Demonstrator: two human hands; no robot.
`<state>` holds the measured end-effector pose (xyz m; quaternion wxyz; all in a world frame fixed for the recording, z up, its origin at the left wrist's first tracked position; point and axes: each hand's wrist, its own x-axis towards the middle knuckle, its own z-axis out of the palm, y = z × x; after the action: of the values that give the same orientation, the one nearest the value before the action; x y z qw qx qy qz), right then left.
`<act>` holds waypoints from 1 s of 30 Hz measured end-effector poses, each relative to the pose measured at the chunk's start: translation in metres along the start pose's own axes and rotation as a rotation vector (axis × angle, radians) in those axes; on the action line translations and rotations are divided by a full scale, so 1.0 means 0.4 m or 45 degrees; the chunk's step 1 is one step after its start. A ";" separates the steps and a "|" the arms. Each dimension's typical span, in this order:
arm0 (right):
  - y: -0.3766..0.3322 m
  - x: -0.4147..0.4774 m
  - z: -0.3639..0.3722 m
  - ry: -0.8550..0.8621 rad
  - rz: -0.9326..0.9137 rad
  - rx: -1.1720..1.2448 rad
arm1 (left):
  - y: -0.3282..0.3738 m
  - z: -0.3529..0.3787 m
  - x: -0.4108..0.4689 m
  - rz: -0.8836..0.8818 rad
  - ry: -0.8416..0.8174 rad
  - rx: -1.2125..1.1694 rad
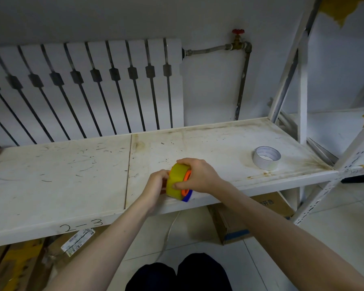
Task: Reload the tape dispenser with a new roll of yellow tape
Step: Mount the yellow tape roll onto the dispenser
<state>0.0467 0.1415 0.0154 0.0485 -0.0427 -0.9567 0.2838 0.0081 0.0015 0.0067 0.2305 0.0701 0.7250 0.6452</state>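
Both hands are working near the front edge of the shelf (72,175). The right hand (200,175) is closing its grip over the yellow tape (175,181), likely pressing it onto the orange and blue dispenser (187,191). The left hand (156,185) is wrapping the other side, maybe to steady it. An empty grey roll (266,157) is sitting well apart.

My left hand (156,185) and right hand (198,175) either side of the tape dispenser (178,182) near the shelf (61,175) front edge, spare roll (266,157) well right, radiator (88,85) behind, boxes (250,219) seemingly beneath
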 end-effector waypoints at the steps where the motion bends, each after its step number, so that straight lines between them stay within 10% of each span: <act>1: 0.000 0.001 0.003 -0.006 0.007 0.001 | 0.003 0.001 0.006 -0.040 0.024 0.003; 10: -0.002 -0.002 0.006 -0.034 0.026 -0.018 | 0.001 0.014 -0.018 0.009 -0.011 -0.011; 17: -0.026 -0.044 0.045 0.496 -0.524 -0.458 | -0.006 -0.014 -0.009 -0.034 -0.087 -0.004; 30: -0.035 -0.043 0.072 0.921 -0.830 -0.721 | 0.008 -0.033 -0.019 0.024 -0.254 0.038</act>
<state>0.0596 0.1122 -0.0021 0.4452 0.1492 -0.8817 -0.0466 0.0087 -0.0130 0.0126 0.2945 0.1443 0.7071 0.6264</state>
